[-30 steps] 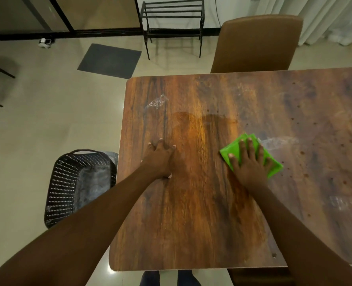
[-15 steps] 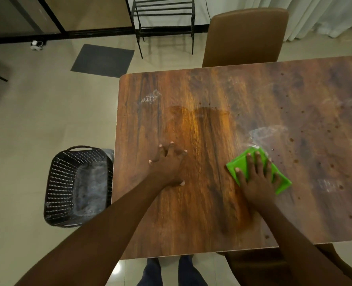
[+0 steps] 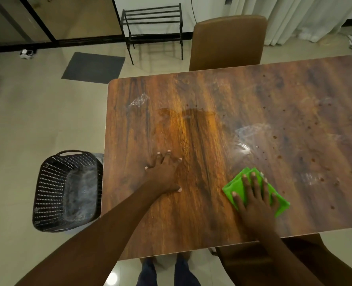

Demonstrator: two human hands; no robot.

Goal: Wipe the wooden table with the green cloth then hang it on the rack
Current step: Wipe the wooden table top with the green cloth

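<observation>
The right hand (image 3: 254,200) lies flat, fingers spread, pressing the folded green cloth (image 3: 236,187) onto the wooden table (image 3: 191,213) near the tabletop's near edge, right of centre. The left hand (image 3: 163,173) rests open, palm down, on bare wood toward the tabletop's left edge, well apart from the cloth. Whitish smears (image 3: 251,131) and dark spots (image 3: 275,137) mark the surface beyond the cloth; the black rack (image 3: 152,19) stands on the floor beyond the table's far left corner.

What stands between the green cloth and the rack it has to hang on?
Mostly open tabletop and floor. The green cloth lies under the right hand; the rack stands beyond the table's far edge, with the brown chair right of it.
</observation>
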